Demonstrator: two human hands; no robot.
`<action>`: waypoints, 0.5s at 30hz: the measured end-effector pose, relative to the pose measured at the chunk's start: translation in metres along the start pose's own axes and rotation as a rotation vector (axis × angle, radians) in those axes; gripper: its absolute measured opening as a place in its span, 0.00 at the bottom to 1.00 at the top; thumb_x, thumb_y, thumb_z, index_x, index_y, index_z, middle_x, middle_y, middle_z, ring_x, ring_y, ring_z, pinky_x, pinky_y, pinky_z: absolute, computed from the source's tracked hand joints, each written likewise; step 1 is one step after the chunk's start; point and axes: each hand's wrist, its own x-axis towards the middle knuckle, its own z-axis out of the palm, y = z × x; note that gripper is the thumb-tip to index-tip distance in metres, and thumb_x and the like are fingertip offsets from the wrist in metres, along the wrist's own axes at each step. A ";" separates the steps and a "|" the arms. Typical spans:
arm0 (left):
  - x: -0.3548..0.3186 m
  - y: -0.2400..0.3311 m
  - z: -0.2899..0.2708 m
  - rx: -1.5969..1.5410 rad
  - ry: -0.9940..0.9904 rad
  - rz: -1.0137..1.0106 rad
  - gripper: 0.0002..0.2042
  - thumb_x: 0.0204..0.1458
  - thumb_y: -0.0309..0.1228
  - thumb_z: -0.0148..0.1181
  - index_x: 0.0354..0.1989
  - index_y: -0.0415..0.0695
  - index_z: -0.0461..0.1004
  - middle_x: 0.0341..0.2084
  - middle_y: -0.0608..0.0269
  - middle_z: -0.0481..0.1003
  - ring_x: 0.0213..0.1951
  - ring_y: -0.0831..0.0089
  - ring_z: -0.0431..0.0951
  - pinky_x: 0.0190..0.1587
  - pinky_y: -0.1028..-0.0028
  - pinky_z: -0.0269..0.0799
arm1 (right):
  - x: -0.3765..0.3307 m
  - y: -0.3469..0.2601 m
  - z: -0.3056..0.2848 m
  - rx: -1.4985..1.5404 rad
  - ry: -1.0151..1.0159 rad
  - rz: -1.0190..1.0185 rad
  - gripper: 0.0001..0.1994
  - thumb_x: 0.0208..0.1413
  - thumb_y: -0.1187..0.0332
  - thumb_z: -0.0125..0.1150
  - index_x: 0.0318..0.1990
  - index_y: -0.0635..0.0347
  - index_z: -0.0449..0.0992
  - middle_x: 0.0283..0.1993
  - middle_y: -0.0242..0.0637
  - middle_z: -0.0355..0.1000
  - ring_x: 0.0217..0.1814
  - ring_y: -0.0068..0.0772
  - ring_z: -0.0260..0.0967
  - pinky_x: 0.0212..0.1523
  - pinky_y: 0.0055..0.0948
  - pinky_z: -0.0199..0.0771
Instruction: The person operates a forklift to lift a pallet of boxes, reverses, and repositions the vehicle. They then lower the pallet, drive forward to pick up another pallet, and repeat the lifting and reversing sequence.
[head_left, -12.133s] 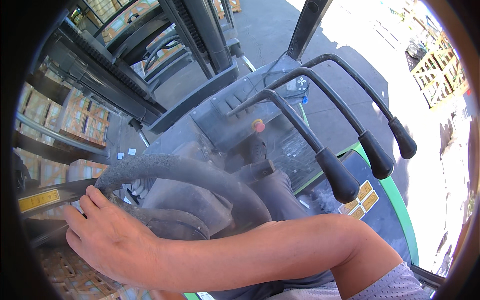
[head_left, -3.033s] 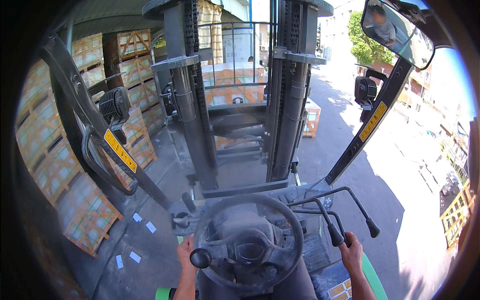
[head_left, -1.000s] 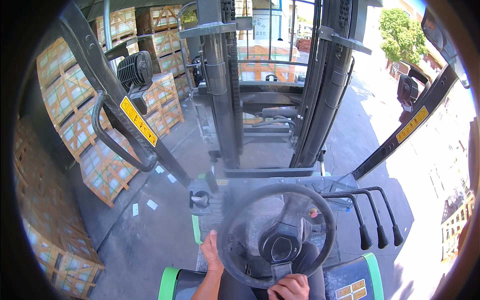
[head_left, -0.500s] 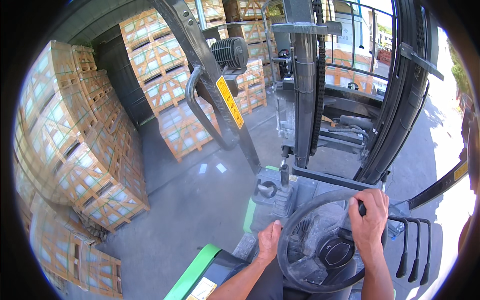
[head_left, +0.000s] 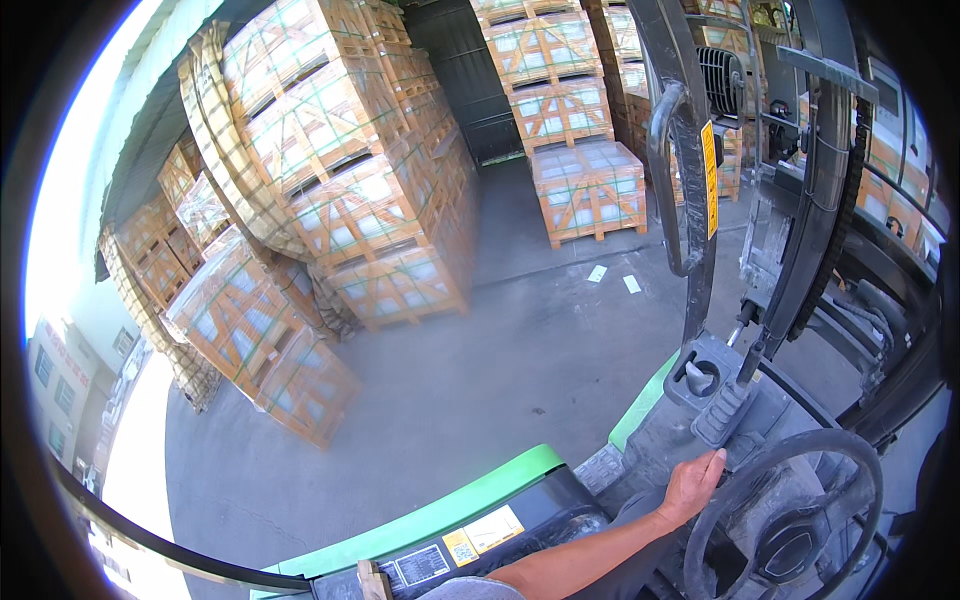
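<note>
My left hand [head_left: 695,482] is closed beside the left rim of a black steering wheel [head_left: 697,545], fingers curled. What it holds, if anything, is hidden, and I cannot tell whether it touches the rim. My left forearm reaches up from the lower edge. Just beyond the hand, a black lever [head_left: 752,362] rises from a rubber boot on the dusty console [head_left: 660,425]. My right hand is out of the picture. No hand shows on the visible part of the wheel.
Stacked wooden crates [head_left: 350,170] wrapped in film stand ahead left, with more crates [head_left: 590,190] further back. A forklift mast [head_left: 815,200] and a pillar with a grab handle [head_left: 665,180] rise at right. Green body trim [head_left: 430,515] edges the left side. Two pale papers [head_left: 597,273] lie on the floor.
The view has swung left, so the crates, mast and wheel sit further right in the picture. My right hand, earlier on the wheel, has left the view. My left hand stays closed beside the wheel.
</note>
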 end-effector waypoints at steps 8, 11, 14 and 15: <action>-0.064 0.036 -0.003 0.067 0.036 -0.009 0.18 0.70 0.42 0.51 0.34 0.41 0.76 0.25 0.40 0.74 0.32 0.35 0.76 0.32 0.48 0.70 | -0.006 -0.020 -0.015 0.041 -0.189 -0.151 0.07 0.53 0.69 0.74 0.37 0.54 0.81 0.40 0.38 0.77 0.44 0.47 0.74 0.50 0.51 0.70; -0.080 0.057 0.002 0.243 0.017 0.088 0.20 0.70 0.41 0.51 0.32 0.38 0.78 0.20 0.47 0.74 0.23 0.52 0.76 0.30 0.57 0.70 | -0.001 -0.017 -0.035 0.132 -0.163 -0.105 0.09 0.50 0.69 0.75 0.38 0.53 0.81 0.41 0.36 0.76 0.44 0.45 0.74 0.47 0.48 0.71; -0.101 0.070 -0.003 0.061 0.073 -0.051 0.20 0.69 0.41 0.51 0.33 0.36 0.79 0.21 0.46 0.75 0.22 0.57 0.71 0.31 0.59 0.69 | -0.007 -0.021 -0.056 0.139 -0.168 -0.083 0.12 0.47 0.69 0.76 0.39 0.50 0.80 0.44 0.34 0.74 0.47 0.44 0.73 0.47 0.47 0.71; -0.105 0.072 -0.004 0.073 0.040 -0.082 0.22 0.69 0.42 0.50 0.30 0.35 0.76 0.19 0.46 0.72 0.21 0.57 0.65 0.30 0.57 0.67 | -0.010 -0.019 -0.065 0.164 -0.160 -0.090 0.12 0.45 0.70 0.76 0.38 0.50 0.81 0.44 0.33 0.74 0.48 0.43 0.73 0.47 0.47 0.71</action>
